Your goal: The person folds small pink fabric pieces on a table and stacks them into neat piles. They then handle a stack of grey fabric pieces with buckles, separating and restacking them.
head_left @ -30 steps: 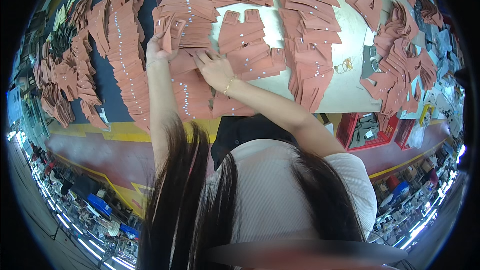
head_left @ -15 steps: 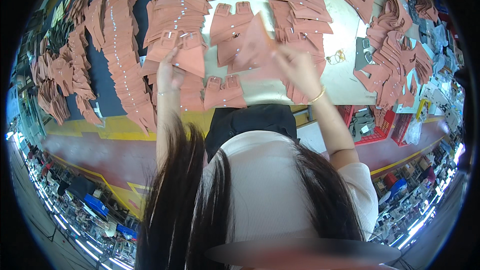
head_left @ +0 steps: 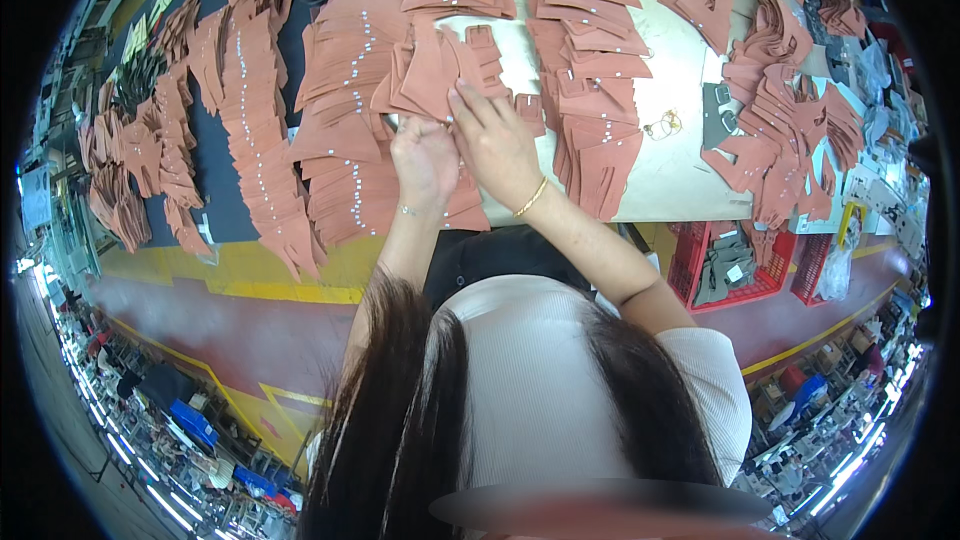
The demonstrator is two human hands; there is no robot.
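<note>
Sorting step, by the look of it — left hand (head_left: 425, 158) and right hand (head_left: 497, 143) pinching one terracotta leather piece (head_left: 432, 70), fingers closed on it. Probably calls for placing it neatly on the stacks (head_left: 590, 60) upper centre of the bench (head_left: 675, 175).

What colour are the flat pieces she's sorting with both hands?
Terracotta pink, a dusty reddish-brown; the cut pieces show best in the head view.

bare pale strip of table (head_left: 672, 175) right of the hands, leather stacks (head_left: 340, 120) crowding left, buckle pieces (head_left: 590, 70) behind
</note>
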